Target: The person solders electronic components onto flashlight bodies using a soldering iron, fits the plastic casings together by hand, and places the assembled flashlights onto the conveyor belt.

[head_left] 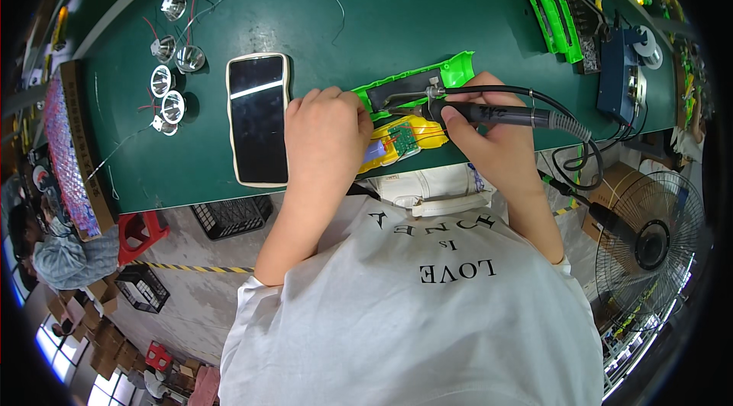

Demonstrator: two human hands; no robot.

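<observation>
My right hand (500,142) grips a black soldering iron (496,114), its tip end pointing left over the work; a thin metal feed guide and a black tube run along it. My left hand (327,135) is closed, fingers curled under at the left ends of the housings; what they pinch is hidden. Below the iron lies a yellow housing half (432,135) with a small green circuit board (403,140), red wires and a purple cylindrical cell (374,151). Just beyond it rests a green housing half (461,68) with a dark grey strip inside.
A phone (259,119) lies left of my left hand. Several reflector lamp cups (174,107) with wires stand farther left. Green housings (546,5) and a blue solder-feeding unit (617,74) sit at the right. A cable hangs near a fan (651,245).
</observation>
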